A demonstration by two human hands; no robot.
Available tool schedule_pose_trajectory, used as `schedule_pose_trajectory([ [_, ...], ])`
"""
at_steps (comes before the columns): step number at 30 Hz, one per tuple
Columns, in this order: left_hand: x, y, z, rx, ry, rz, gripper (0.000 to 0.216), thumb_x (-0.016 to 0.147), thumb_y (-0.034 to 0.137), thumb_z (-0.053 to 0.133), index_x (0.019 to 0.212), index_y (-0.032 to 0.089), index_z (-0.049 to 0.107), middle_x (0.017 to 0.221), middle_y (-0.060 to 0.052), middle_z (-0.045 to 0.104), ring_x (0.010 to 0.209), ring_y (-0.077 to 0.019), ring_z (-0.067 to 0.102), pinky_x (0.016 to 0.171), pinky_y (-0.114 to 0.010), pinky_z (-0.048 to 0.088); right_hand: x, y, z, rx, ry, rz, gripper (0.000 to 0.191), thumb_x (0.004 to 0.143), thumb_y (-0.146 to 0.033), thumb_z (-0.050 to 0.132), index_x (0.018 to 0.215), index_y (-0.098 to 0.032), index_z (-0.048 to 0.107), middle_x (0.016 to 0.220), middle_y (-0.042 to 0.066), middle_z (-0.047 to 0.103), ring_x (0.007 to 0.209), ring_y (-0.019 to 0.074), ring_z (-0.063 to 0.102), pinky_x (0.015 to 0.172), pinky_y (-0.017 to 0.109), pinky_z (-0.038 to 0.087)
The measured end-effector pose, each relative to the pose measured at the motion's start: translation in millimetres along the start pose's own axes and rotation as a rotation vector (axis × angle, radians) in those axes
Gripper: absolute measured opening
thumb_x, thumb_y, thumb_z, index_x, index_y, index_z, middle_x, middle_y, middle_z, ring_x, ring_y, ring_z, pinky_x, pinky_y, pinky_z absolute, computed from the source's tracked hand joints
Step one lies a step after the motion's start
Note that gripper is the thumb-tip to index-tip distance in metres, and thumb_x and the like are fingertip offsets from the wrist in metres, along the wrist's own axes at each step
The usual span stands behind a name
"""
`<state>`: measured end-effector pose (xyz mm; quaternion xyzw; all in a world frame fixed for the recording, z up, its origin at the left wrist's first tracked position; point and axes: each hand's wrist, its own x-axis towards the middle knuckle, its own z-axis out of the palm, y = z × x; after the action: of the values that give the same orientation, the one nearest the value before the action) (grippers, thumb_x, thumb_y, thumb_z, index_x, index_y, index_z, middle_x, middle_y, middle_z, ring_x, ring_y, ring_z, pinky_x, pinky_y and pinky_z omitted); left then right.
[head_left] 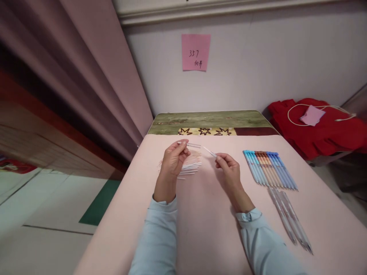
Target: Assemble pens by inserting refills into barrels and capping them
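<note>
My left hand [174, 158] is closed, pinching a pair of slim grey rods [195, 145] that look like pen refills, their ends pointing right. Facing it, my right hand [229, 168] grips a thin white-tipped stick [210, 152], also like a pen refill, between thumb and forefinger. A small gap separates the two hands' pieces. Under and beside my left hand lies a pile of white sticks [190, 168], partly hidden by that hand. Some small pale pieces behind the wrist are too faint to name.
On the right, a neat row of pens [269, 170] in light blue, brown and darker blue lies on the pink tabletop [206, 236]. Several clear grey pens [291, 219] lie nearer me. A red cloth [338, 131] with a white cable [289, 114] sits beyond the table.
</note>
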<state>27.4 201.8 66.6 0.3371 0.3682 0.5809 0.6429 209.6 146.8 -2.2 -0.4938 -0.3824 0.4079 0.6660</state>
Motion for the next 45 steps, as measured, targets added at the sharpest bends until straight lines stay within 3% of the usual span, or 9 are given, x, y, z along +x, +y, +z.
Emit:
schedule_pose_trajectory([
  [5, 2.3, -11.6, 6.4, -0.008, 0.064, 0.046, 0.030, 0.068, 0.033, 0.085, 0.079, 0.012, 0.067, 0.065, 0.003, 0.058, 0.058, -0.0052, 0.054, 0.062, -0.019, 0.051, -0.6, 0.4, 0.0, 0.004, -0.026, -0.015, 0.021, 0.080, -0.037, 0.071, 0.089, -0.018, 0.073, 0.070, -0.001, 0.061, 0.065, 0.0132, 0.052, 0.065, 0.028, 0.042],
  [11, 0.9, -12.7, 9.4, 0.034, 0.129, 0.013, 0.034, 0.071, 0.037, 0.084, 0.083, 0.014, 0.061, 0.086, -0.007, 0.073, 0.067, -0.0124, 0.068, 0.069, -0.029, 0.060, -1.5, -1.3, 1.2, -0.031, -0.061, -0.023, 0.020, 0.080, -0.037, 0.071, 0.088, -0.019, 0.073, 0.071, -0.001, 0.062, 0.065, 0.0132, 0.053, 0.065, 0.027, 0.042],
  [20, -0.1, -13.1, 12.6, 0.046, 0.142, 0.006, 0.031, 0.076, 0.034, 0.080, 0.086, 0.014, 0.059, 0.082, -0.008, 0.075, 0.064, -0.0136, 0.071, 0.062, -0.025, 0.060, -0.9, -0.9, -0.5, -0.060, -0.046, -0.026, 0.021, 0.080, -0.038, 0.070, 0.088, -0.018, 0.073, 0.071, -0.001, 0.062, 0.066, 0.0134, 0.053, 0.065, 0.027, 0.042],
  [29, -5.6, -23.6, 24.7, 0.099, 0.082, 0.017, 0.038, 0.066, 0.034, 0.086, 0.086, 0.014, 0.060, 0.076, -0.006, 0.074, 0.060, -0.0127, 0.068, 0.061, -0.025, 0.059, -1.7, 0.6, 3.2, -0.027, -0.061, -0.022, 0.025, 0.074, -0.037, 0.078, 0.090, -0.019, 0.074, 0.078, 0.001, 0.068, 0.068, 0.0139, 0.056, 0.066, 0.028, 0.046],
  [35, -8.1, -35.2, 37.4, -0.070, 0.100, -0.010, 0.037, 0.064, 0.025, 0.087, 0.087, 0.014, 0.060, 0.082, -0.005, 0.074, 0.069, -0.0116, 0.069, 0.071, -0.026, 0.058, -0.7, 3.3, 6.7, 0.040, 0.040, -0.063, 0.031, 0.066, -0.033, 0.085, 0.089, -0.019, 0.069, 0.078, 0.000, 0.066, 0.069, 0.0133, 0.057, 0.064, 0.026, 0.046],
  [45, -9.4, -43.1, 42.6, -0.078, 0.134, -0.134, 0.024, 0.072, 0.022, 0.082, 0.084, 0.010, 0.065, 0.084, -0.008, 0.075, 0.066, -0.0116, 0.069, 0.068, -0.024, 0.059, -0.2, -1.2, 5.6, -0.010, 0.142, -0.091, 0.030, 0.068, -0.038, 0.083, 0.086, -0.019, 0.067, 0.074, 0.000, 0.065, 0.062, 0.0120, 0.053, 0.059, 0.027, 0.044],
])
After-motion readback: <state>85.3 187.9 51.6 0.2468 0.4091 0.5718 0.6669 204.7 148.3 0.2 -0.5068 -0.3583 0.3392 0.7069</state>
